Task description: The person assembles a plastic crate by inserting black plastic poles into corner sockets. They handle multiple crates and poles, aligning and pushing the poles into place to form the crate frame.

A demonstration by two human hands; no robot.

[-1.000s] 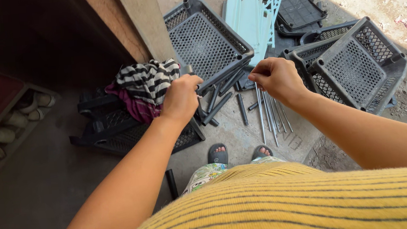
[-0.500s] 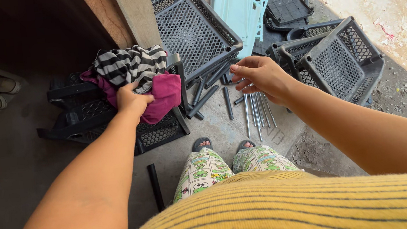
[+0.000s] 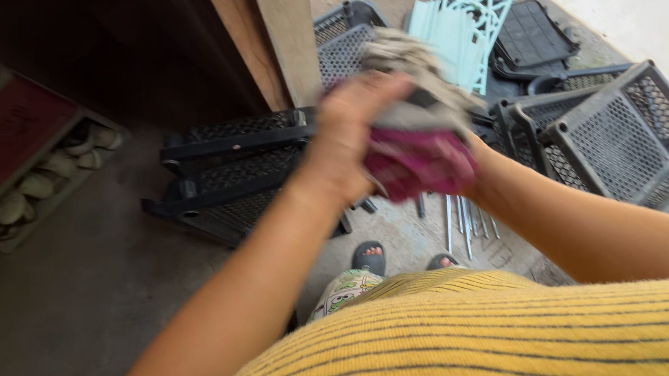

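Note:
My left hand (image 3: 350,141) is raised in front of me and grips a bundle of cloth (image 3: 417,127), part magenta and part striped black and white, blurred by motion. My right hand is hidden behind the bundle; only its forearm (image 3: 591,224) shows, reaching in from the right, so I cannot see its fingers. Below the hands lie flat black plastic mesh panels (image 3: 227,178) on the concrete floor.
Dark grey mesh baskets (image 3: 628,135) stand at the right. A pale blue plastic frame (image 3: 465,16) and another black panel (image 3: 531,38) lie at the back. Thin metal rods (image 3: 464,220) lie by my feet. A wooden post (image 3: 274,30) stands at top centre, a red shelf with shoes (image 3: 39,179) at left.
My left hand has lifted the cloth bundle off the black mesh panels and up in front of me. My right hand has left the rods and moved in behind the bundle.

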